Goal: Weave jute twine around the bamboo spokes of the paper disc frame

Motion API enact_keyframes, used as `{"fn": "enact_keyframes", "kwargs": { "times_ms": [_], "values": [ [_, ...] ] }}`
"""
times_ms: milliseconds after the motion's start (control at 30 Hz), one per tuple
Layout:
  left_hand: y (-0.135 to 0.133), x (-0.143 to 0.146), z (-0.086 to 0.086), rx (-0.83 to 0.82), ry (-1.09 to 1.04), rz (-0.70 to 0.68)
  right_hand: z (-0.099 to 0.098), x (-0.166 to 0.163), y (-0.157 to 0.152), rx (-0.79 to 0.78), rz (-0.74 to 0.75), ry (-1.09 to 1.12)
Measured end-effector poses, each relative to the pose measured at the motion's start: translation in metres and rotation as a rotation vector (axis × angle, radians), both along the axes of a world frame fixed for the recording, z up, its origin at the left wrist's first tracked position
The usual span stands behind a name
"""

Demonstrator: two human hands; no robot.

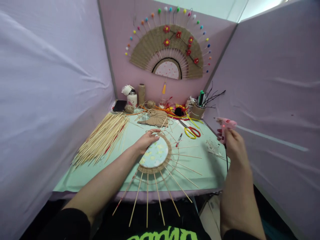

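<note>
A round piece with a pale patterned centre and a twine-wrapped rim lies on the green table, thin wooden sticks radiating from it. My left hand rests on its upper left edge, fingers curled over the rim. My right hand is raised at the table's right edge, closed round the handle of a pink glue gun whose nozzle points left. A black cord hangs down from the gun.
A bundle of bamboo sticks lies at the left. Yellow and red scissors, a small clipper, twine balls, a cardboard piece and a pen cup crowd the back. A decorated fan hangs on the pink partition.
</note>
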State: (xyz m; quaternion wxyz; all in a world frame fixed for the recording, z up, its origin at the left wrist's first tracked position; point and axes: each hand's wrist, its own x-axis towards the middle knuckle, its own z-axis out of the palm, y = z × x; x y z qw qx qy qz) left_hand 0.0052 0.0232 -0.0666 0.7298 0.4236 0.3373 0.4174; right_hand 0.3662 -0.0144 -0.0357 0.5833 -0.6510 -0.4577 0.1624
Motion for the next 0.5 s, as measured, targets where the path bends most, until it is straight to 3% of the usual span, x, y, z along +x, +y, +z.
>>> {"fn": "enact_keyframes", "kwargs": {
  "times_ms": [100, 233, 367, 500],
  "values": [
    [-0.001, 0.001, -0.001, 0.027, 0.026, 0.003, 0.027, -0.029, -0.003, -0.007, 0.172, 0.099],
    [-0.002, 0.003, -0.003, 0.058, 0.040, 0.002, 0.052, -0.077, -0.006, -0.172, 0.456, 0.014],
    [-0.002, 0.004, -0.004, 0.058, 0.047, 0.007, 0.052, -0.119, 0.002, -0.291, 0.674, -0.084],
    [-0.002, 0.005, -0.003, 0.051, 0.050, 0.021, 0.043, -0.136, 0.010, -0.324, 0.712, -0.132]
  ]
}}
